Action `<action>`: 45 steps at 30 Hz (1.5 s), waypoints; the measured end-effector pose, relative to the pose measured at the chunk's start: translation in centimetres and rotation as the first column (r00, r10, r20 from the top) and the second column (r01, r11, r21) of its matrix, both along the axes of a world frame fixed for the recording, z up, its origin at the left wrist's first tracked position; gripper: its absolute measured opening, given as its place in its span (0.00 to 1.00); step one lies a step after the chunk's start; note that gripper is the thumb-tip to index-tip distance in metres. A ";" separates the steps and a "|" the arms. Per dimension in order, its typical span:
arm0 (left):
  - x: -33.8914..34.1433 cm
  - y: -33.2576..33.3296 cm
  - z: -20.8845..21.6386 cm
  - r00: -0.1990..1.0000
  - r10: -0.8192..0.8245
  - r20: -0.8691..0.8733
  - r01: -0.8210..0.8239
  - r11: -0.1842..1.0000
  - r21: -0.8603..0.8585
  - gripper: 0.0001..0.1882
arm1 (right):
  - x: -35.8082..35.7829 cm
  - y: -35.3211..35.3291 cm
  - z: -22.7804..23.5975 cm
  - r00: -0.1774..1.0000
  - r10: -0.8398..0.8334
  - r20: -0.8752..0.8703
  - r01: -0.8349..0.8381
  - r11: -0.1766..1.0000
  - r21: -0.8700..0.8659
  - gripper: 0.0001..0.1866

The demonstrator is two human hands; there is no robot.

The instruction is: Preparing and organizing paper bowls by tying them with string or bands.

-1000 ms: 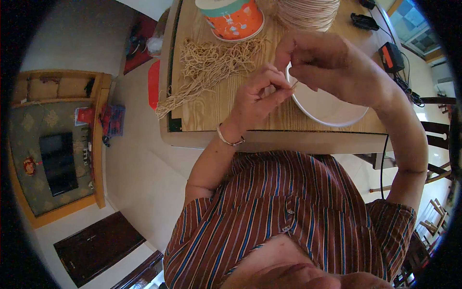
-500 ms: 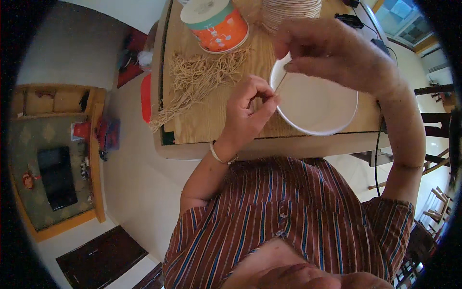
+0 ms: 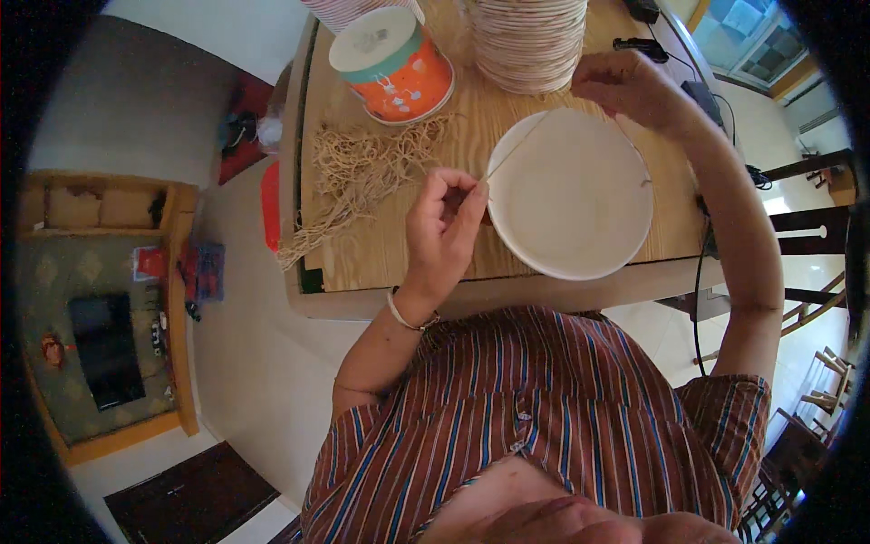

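Note:
A thin tan cord [image 3: 517, 145] slants across the left rim of a white-lined round paper tub [image 3: 575, 204], whose mouth faces up. My left hand [image 3: 444, 227] pinches the cord's lower end beside that rim. Past the tub's far side, my right hand [image 3: 630, 91] is closed, with its fingertips in line with the cord. The stretch of cord close to those fingers is too faint to make out clearly. Another tan strand end pokes over the tub's right rim. Left of my left hand lies a loose bundle of tan cords [image 3: 362, 177].
An upturned orange and teal paper tub [image 3: 403, 77] stands behind the cord bundle. A tall stack of pale-rimmed round pieces [image 3: 528, 45] rises next to it. Black adapters and cables [image 3: 648, 45] lie at the right side of the wooden table [image 3: 362, 263]. Something red [image 3: 270, 207] shows past its left edge.
My right hand has drawn away to the upper right, and the hands are farther apart. More of the cord shows between them. The tub's mouth is less covered, and the view has shifted slightly.

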State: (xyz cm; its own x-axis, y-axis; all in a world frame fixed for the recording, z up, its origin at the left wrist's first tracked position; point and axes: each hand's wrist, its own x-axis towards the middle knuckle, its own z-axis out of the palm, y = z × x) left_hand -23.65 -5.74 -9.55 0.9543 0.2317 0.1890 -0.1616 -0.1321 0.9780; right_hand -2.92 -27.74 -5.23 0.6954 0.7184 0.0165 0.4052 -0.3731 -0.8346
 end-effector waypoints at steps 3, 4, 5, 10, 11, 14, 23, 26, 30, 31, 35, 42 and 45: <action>0.3 0.3 -0.2 0.998 -0.038 -0.047 0.033 0.995 -0.096 0.06 | 0.0 1.1 -2.3 0.995 -0.010 -0.098 0.017 0.998 0.068 0.05; 0.3 0.3 0.0 0.993 -0.071 -0.090 0.052 0.977 -0.205 0.05 | -0.1 1.0 -2.9 0.996 -0.011 -0.093 0.020 0.996 0.089 0.06; 0.3 0.3 0.0 0.985 -0.111 -0.130 0.066 0.948 -0.312 0.05 | 0.0 0.9 -3.3 0.996 -0.010 -0.094 0.019 0.996 0.090 0.06; 0.4 0.5 -0.1 0.967 -0.166 -0.193 0.056 0.878 -0.475 0.05 | -0.3 0.5 -4.9 0.923 0.175 -0.341 -0.143 0.983 0.117 0.07; 0.4 0.5 -0.1 0.959 -0.187 -0.213 0.052 0.854 -0.518 0.04 | -0.6 0.5 -4.9 0.928 0.125 -0.352 -0.106 0.992 0.072 0.08; 0.8 0.8 -0.3 0.954 -0.193 -0.231 0.060 0.874 -0.483 0.04 | -0.2 0.1 -6.0 0.881 0.086 -0.464 -0.065 0.996 0.062 0.12; 1.3 0.8 0.6 1.000 0.011 -0.029 -0.009 0.999 0.047 0.09 | 0.0 -1.2 -7.0 0.986 0.091 -0.139 -0.099 0.994 -0.047 0.09; 1.0 0.0 0.7 1.000 0.016 0.022 -0.021 0.971 0.240 0.12 | 0.5 -2.1 -3.8 0.963 -0.262 -0.066 0.248 0.954 -0.169 0.10; 0.9 -0.4 0.9 0.996 0.077 -0.051 -0.061 0.962 0.267 0.11 | -3.2 -3.6 3.5 0.975 -0.133 0.180 0.179 0.946 -0.270 0.18; 0.9 -0.4 0.8 0.992 0.100 -0.075 -0.080 0.969 0.232 0.10 | -4.2 -3.8 4.4 0.971 -0.008 0.238 0.098 0.924 -0.371 0.18; 0.8 -0.4 0.3 0.990 0.132 -0.046 -0.119 0.967 0.225 0.10 | -7.6 -4.4 4.7 0.971 0.080 0.225 0.048 0.858 -0.511 0.17; -0.4 0.1 1.2 0.983 0.111 -0.147 -0.083 0.980 0.181 0.08 | -8.4 -4.7 3.1 0.883 -0.171 -0.437 -0.023 0.914 -0.404 0.20; -1.5 0.4 3.2 0.965 -0.020 -0.263 0.011 0.999 -0.035 0.06 | -9.1 -4.6 3.3 0.863 -0.176 -0.474 0.014 0.946 -0.325 0.20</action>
